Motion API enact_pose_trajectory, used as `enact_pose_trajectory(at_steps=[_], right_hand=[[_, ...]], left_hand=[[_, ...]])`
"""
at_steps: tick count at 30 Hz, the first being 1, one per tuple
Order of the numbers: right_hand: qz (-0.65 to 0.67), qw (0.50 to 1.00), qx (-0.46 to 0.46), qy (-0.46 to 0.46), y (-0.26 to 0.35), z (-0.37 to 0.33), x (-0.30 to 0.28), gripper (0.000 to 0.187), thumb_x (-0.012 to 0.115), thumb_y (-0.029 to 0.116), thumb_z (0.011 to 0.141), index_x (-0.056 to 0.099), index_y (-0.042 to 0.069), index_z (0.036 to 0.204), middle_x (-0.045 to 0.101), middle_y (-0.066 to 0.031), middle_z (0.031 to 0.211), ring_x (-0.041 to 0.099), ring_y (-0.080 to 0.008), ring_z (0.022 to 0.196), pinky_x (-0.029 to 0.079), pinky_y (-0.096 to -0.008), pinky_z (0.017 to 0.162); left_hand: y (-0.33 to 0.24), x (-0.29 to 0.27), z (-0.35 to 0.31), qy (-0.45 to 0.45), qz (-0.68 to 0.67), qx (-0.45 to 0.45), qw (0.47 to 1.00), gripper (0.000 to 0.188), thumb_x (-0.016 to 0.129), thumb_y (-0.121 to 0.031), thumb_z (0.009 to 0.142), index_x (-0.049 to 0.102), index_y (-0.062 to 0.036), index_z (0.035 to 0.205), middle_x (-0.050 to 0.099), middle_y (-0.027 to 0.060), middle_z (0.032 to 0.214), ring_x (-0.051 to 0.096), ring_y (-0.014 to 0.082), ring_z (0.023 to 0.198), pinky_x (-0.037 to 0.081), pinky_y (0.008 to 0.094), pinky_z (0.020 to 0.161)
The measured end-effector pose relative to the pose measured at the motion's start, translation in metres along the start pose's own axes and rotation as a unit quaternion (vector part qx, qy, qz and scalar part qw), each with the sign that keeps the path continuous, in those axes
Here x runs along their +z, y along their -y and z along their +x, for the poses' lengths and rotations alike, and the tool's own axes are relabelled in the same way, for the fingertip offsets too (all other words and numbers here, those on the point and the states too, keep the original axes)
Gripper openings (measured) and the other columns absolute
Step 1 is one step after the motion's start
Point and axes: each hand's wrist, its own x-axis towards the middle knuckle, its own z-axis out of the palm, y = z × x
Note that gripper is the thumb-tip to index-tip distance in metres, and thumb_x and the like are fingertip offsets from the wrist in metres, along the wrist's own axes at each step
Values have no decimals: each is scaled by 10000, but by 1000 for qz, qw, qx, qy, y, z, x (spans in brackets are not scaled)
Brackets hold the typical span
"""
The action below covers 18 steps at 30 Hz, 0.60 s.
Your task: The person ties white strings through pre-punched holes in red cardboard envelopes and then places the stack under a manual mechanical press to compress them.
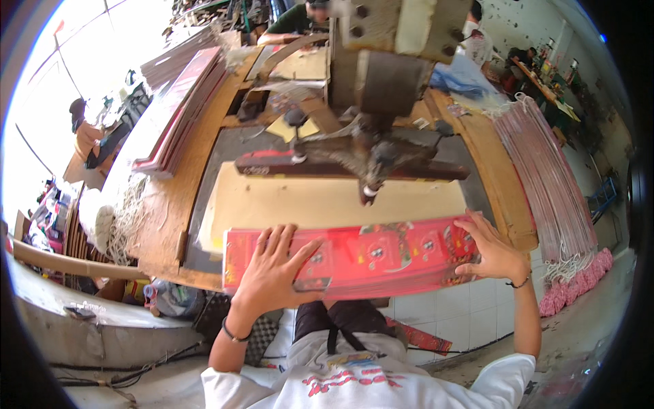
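Observation:
A long stack of glossy red printed sheets (pixel 354 255) lies across the near edge of the work table, its front side overhanging. My left hand (pixel 272 269) rests on the left part of the stack, palm down with fingers spread. At the other end my right hand (pixel 501 252) brackets the stack, fingers at the far corner and thumb on the printed top. Beneath and behind the stack is a pale yellowish board (pixel 293 198). Above that board stands a press head (pixel 375 150) with a dark horizontal bar (pixel 422 170), apart from both hands.
Bundled red-edged sheets (pixel 184 109) stand at the left, beside white cords (pixel 129 218). To the right hang corded pinkish bundles (pixel 545 180) and a pink rope coil (pixel 579 283). One printed strip (pixel 422 337) lies on the tiles. Other people sit farther back.

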Motion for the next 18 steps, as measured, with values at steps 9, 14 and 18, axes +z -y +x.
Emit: enact_pose_trajectory(at_steps=[9, 14, 18], right_hand=[[-67, 994, -65, 53, 23, 27, 10, 1295, 900, 631, 478, 306, 120, 1508, 255, -220, 1552, 249, -442, 1434, 218, -576, 1177], [-14, 993, -108, 47, 21, 41, 16, 1296, 951, 547, 432, 338, 94, 1480, 352, -195, 1467, 318, -404, 1392, 248, -542, 1170], [-8, 993, -109, 54, 21, 40, 18, 1243, 951, 532, 441, 376, 92, 1450, 403, -175, 1398, 366, -376, 1346, 271, -516, 1159]], left_hand=[[12, 2, 0, 41, 6, 37, 998, 1130, 832, -594, 603, 327, -206, 1536, 370, 312, 1406, 338, 503, 1332, 260, 585, 1133], [17, -6, 7, 77, -45, 54, 995, 1100, 855, -509, 578, 368, -175, 1506, 420, 267, 1298, 378, 485, 1264, 314, 560, 1097], [13, 4, -1, 8, 0, 85, 996, 1063, 850, -472, 574, 394, -171, 1487, 422, 259, 1291, 391, 475, 1249, 334, 542, 1088]])
